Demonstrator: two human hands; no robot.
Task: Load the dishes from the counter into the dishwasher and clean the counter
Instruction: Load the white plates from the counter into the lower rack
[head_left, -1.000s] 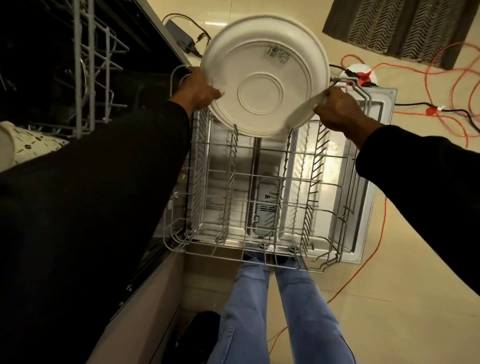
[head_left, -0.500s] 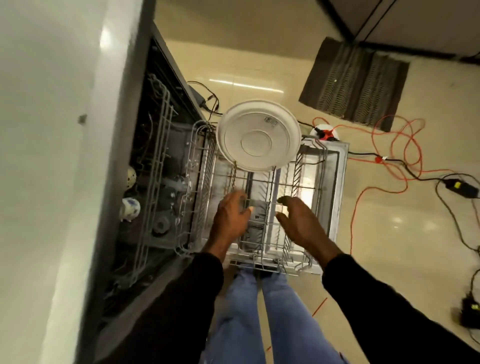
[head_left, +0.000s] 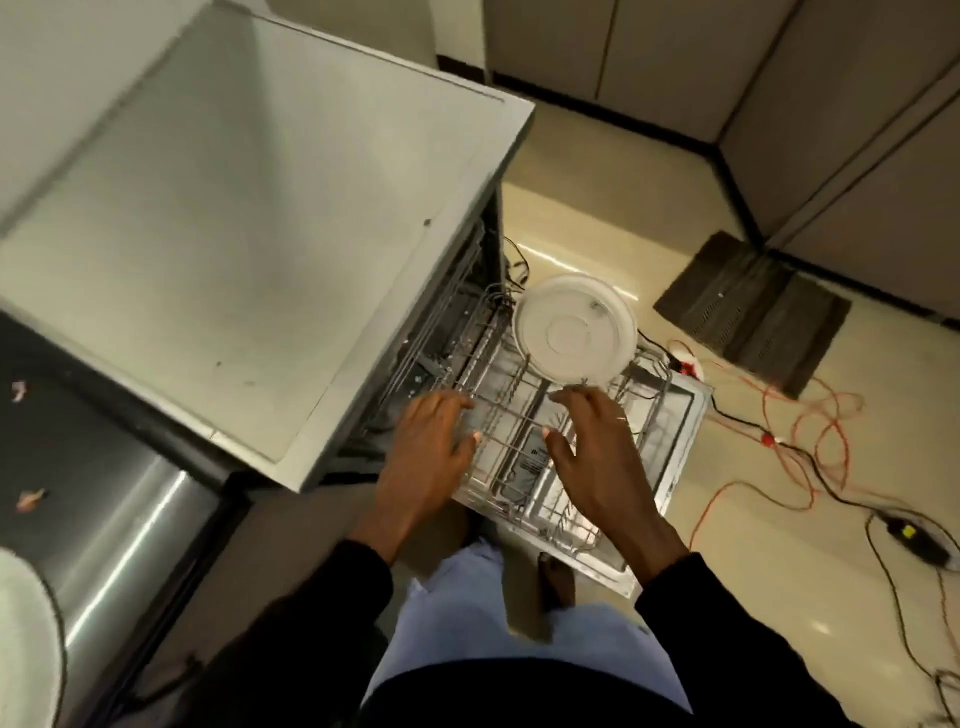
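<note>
Head view: a person stands over a pulled-out grey wire dishwasher rack, both hands hovering above its near half.
Plate: the round white ceramic plate stands on edge between the tines at the rack's far end. Its underside faces the camera, and it sits just beyond the fingertips, apart from both hands.
Fingers: the left hand and right hand are spread and relaxed, gripping nothing. The right one is nearer the plate's lower rim.
Next dish: probably the white rounded object at the near left corner of the dark surface, on the left hand's side.
Hard to make out: the frame edge cuts that object off, so plate or bowl cannot be told. Whether the palms touch the wires is unclear. The small reddish scraps on the dark surface are blurred.
</note>
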